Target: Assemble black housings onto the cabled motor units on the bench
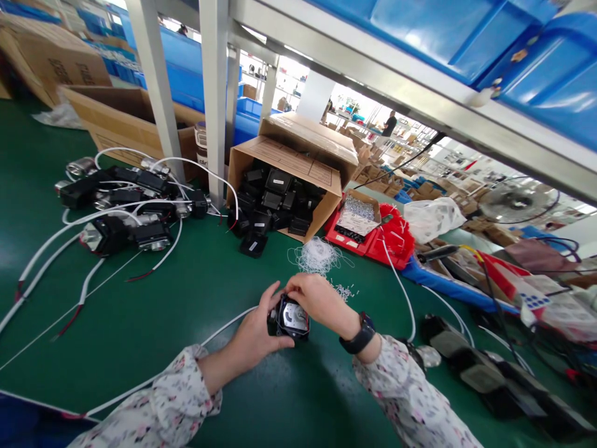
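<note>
My left hand (254, 336) grips a small black motor unit (290, 318) with a round silver face, holding it just above the green table (186, 298). My right hand (317, 300) is curled over the top of the same unit, fingers closed on its upper edge. A white cable (224, 326) trails from the unit toward the lower left. My right wrist wears a black watch (358, 335). Both sleeves are floral.
A tipped cardboard box (289, 165) spills black parts behind the hands. Wired motors (125, 211) with white cables lie at the left. A heap of white ties (318, 255), red trays (373, 239) and finished units (471, 367) sit to the right. Shelf posts (213, 93) stand behind.
</note>
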A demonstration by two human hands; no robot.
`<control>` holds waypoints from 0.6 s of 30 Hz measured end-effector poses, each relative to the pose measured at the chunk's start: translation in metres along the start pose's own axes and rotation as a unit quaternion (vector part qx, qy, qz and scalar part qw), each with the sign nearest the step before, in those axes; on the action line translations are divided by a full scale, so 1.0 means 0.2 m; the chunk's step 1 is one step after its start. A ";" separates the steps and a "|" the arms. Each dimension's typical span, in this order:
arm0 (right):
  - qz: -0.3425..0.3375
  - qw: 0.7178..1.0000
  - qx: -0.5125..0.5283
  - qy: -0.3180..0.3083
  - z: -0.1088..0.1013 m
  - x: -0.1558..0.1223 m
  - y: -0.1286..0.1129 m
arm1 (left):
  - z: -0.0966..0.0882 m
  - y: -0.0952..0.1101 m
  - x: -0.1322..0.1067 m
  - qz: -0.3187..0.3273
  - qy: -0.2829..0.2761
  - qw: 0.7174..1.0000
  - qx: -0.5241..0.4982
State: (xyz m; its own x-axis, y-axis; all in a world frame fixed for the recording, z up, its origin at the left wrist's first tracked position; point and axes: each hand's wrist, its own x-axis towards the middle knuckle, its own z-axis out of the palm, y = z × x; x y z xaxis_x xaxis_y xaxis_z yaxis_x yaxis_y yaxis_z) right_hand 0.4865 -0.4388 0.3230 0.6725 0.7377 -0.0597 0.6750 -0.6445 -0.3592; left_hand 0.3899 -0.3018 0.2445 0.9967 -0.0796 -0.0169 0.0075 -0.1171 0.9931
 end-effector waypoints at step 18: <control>-0.037 0.994 0.101 0.033 0.00 -0.01 0.02 | -0.01 0.02 -0.01 0.040 0.016 0.992 0.122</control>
State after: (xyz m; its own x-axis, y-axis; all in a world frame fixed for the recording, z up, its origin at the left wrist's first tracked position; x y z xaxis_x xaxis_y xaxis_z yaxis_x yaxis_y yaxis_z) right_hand 0.4886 -0.4438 0.3223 0.6461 0.7626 0.0323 0.6534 -0.5308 -0.5398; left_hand 0.3874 -0.3010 0.2481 0.9955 -0.0667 0.0676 -0.0867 -0.3488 0.9332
